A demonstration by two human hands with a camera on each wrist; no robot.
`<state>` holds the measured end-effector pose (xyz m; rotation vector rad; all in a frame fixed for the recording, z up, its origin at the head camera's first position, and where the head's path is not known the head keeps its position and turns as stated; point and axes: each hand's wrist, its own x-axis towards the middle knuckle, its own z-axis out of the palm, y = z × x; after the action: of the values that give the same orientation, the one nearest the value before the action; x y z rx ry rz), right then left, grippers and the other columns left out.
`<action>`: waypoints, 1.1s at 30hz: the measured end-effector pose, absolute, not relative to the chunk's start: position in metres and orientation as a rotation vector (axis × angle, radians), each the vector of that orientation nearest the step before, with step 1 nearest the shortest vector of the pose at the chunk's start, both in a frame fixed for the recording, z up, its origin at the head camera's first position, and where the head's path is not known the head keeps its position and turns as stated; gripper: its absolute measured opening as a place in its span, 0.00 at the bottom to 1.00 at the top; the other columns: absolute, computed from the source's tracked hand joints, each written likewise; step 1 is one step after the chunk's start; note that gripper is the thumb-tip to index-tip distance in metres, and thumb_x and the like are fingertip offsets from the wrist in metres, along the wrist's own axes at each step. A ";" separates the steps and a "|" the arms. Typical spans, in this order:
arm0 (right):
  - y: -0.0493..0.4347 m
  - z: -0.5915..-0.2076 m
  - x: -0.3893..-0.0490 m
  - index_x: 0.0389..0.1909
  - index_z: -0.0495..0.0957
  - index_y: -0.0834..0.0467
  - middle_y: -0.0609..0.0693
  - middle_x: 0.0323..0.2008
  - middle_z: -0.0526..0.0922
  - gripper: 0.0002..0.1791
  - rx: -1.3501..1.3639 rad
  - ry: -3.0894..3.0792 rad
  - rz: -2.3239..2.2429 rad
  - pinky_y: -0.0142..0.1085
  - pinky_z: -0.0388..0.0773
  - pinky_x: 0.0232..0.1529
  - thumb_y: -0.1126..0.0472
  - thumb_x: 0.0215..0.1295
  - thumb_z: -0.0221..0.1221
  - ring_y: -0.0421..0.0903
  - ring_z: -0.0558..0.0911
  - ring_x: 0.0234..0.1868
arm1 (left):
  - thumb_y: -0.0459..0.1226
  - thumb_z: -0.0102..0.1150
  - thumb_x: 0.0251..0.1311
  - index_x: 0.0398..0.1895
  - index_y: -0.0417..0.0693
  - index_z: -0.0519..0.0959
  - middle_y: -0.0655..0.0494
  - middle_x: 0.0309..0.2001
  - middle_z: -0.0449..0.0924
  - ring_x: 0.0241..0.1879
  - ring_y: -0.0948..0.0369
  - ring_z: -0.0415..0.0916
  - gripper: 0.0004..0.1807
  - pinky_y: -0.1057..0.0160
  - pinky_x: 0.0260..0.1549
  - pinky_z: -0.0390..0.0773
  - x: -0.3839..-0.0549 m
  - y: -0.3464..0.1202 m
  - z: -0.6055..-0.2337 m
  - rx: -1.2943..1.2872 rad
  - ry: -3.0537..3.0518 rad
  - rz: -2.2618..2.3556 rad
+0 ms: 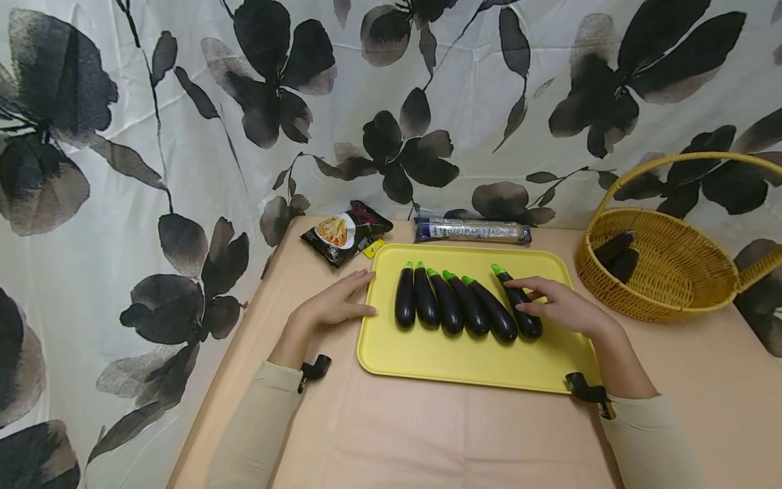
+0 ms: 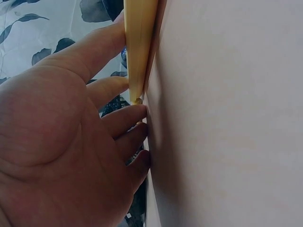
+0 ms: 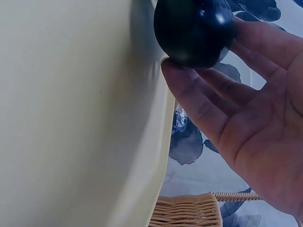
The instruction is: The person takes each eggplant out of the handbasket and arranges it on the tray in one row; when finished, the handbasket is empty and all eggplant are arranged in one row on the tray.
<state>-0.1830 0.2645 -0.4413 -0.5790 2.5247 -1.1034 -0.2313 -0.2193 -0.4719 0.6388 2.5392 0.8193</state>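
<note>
On a yellow tray (image 1: 427, 363), several dark eggplants (image 1: 451, 309) with green stem ends lie side by side, stems toward the back. My right hand (image 1: 562, 307) reaches over the tray's right part and holds the rightmost eggplant (image 1: 530, 324) between thumb and fingers. In the right wrist view, the digits sit on both sides of that eggplant's rounded end (image 3: 194, 28). At the tray's left edge, my left hand (image 1: 332, 299) has its fingers extended. The left wrist view shows its thumb and index finger touching the tray rim (image 2: 139, 42), other fingertips at the tabletop.
A wicker basket (image 1: 666, 302) with a tall handle stands to the right, two eggplants (image 1: 616, 257) inside. Behind the tray lie a black food packet (image 1: 366, 227) and a long plastic-wrapped package (image 1: 473, 231). A floral curtain (image 1: 342, 81) hangs behind the table.
</note>
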 end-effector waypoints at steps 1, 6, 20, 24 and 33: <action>0.264 -0.441 -0.183 0.74 0.71 0.59 0.64 0.71 0.72 0.28 -0.583 2.523 -1.100 0.38 0.79 0.53 0.61 0.76 0.60 0.61 0.80 0.61 | 0.55 0.66 0.68 0.85 0.51 0.53 0.47 0.85 0.44 0.85 0.49 0.39 0.49 0.46 0.83 0.43 -0.231 -0.219 -0.472 0.640 2.540 0.817; 0.262 -0.442 -0.182 0.73 0.71 0.60 0.65 0.71 0.73 0.27 -0.610 2.516 -1.063 0.42 0.79 0.56 0.61 0.76 0.60 0.62 0.79 0.62 | 0.55 0.65 0.68 0.85 0.51 0.53 0.47 0.85 0.44 0.85 0.49 0.39 0.49 0.45 0.83 0.43 -0.231 -0.220 -0.473 0.634 2.539 0.819; 0.259 -0.446 -0.180 0.75 0.70 0.60 0.65 0.72 0.73 0.28 -0.674 2.506 -1.027 0.65 0.72 0.66 0.58 0.78 0.59 0.67 0.74 0.69 | 0.55 0.65 0.68 0.85 0.50 0.52 0.45 0.85 0.45 0.85 0.49 0.40 0.49 0.45 0.83 0.44 -0.232 -0.219 -0.474 0.653 2.542 0.808; 0.258 -0.447 -0.181 0.75 0.70 0.60 0.62 0.72 0.74 0.29 -0.675 2.510 -1.017 0.63 0.71 0.68 0.58 0.77 0.59 0.64 0.72 0.72 | 0.55 0.65 0.68 0.85 0.51 0.53 0.46 0.85 0.45 0.85 0.50 0.39 0.49 0.46 0.83 0.44 -0.231 -0.219 -0.472 0.641 2.540 0.806; 0.258 -0.448 -0.183 0.75 0.70 0.59 0.62 0.71 0.75 0.29 -0.699 2.538 -1.012 0.63 0.73 0.66 0.57 0.77 0.59 0.65 0.75 0.69 | 0.54 0.65 0.68 0.85 0.49 0.53 0.46 0.85 0.45 0.85 0.48 0.39 0.49 0.45 0.83 0.44 -0.231 -0.218 -0.470 0.658 2.536 0.815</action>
<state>-0.1831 0.2577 -0.4484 -0.6987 2.5378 -1.0120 -0.2308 -0.2183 -0.4705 0.6584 2.5358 0.8146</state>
